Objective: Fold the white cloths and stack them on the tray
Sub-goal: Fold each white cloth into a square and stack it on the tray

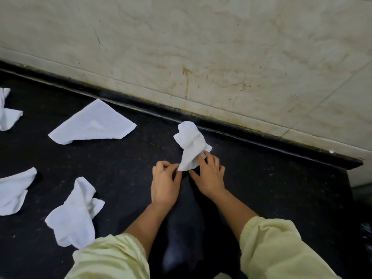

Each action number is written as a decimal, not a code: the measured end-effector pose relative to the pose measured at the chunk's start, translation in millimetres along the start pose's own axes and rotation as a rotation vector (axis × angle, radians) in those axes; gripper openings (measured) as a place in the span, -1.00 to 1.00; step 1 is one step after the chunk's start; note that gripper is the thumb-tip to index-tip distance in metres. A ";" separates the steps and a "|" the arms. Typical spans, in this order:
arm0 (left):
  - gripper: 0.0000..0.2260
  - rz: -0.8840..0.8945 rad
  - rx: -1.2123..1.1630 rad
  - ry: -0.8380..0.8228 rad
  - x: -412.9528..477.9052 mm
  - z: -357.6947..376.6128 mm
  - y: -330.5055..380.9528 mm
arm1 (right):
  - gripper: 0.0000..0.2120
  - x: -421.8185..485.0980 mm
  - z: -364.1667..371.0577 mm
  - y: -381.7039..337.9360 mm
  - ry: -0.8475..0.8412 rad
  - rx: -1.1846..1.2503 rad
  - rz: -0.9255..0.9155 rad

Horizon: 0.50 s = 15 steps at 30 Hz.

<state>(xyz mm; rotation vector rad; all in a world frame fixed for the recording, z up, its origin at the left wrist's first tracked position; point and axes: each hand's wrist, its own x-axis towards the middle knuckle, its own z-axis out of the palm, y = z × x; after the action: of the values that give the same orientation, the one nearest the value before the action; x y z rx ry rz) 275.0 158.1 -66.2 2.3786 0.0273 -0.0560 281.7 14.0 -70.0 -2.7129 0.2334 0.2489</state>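
A crumpled white cloth (191, 146) lies on the black counter (124, 158) near the back edge. My left hand (166, 182) pinches its near corner, and my right hand (209, 176) pinches its right edge with curled fingers. Further white cloths lie loose to the left: one spread in a rough triangle (93, 123), one crumpled near my left sleeve (74, 214), one at the left edge (14, 190) and one at the far left (8, 113). No tray is in view.
A stained pale marble wall (201, 47) rises right behind the counter. The counter ends at a corner (354, 164) on the right. My pale yellow sleeves (281, 250) fill the bottom of the view.
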 end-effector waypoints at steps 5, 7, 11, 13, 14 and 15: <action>-0.86 0.108 -0.087 0.020 -3.8 -21.0 10.7 | -0.70 -6.6 -14.6 -10.6 0.121 0.161 0.039; -0.90 0.133 -0.126 0.023 -8.4 -34.6 14.8 | -0.74 -14.7 -26.4 -15.7 0.136 0.174 0.054; -0.94 0.110 -0.254 -0.002 -13.4 -65.5 23.8 | -0.86 -36.9 -57.3 -28.8 0.172 0.315 0.106; -0.93 0.050 -0.403 -0.032 -15.6 -86.4 31.1 | -0.87 -46.9 -70.7 -33.8 0.191 0.438 0.127; -0.92 0.045 -0.468 -0.049 -15.5 -96.2 34.4 | -0.88 -50.3 -77.7 -35.5 0.206 0.501 0.129; -0.89 0.045 -0.527 -0.074 -15.0 -105.2 36.7 | -0.87 -53.4 -85.7 -37.5 0.215 0.565 0.125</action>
<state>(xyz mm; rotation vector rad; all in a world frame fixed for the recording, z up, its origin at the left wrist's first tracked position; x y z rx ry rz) 264.7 204.2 35.8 1.8487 -0.0417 -0.1016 249.3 19.6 32.5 -2.1615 0.4594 -0.0707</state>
